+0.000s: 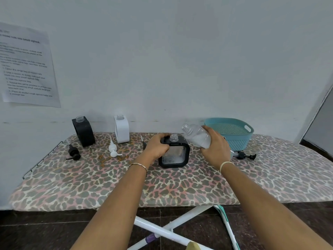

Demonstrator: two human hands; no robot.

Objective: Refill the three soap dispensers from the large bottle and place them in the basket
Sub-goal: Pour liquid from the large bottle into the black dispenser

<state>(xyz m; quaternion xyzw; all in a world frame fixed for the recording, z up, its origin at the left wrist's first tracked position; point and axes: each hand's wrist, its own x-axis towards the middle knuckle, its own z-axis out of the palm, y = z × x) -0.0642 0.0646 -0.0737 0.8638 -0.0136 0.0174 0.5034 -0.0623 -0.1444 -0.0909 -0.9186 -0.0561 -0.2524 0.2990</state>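
Pouring step, by the look: left hand (158, 147) grips the open-necked black dispenser (180, 164) mid-ironing board (108, 177). Right hand (214, 147) clasps the uncapped bottle (196, 135), tilted beside that neck. Next: line up its mouth, tip gently. Basket (228, 121) behind.

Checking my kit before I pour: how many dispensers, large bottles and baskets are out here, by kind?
Dispensers: 3 (black dispenser, white dispenser, black-framed dispenser)
Large bottle: 1
Basket: 1
Total: 5
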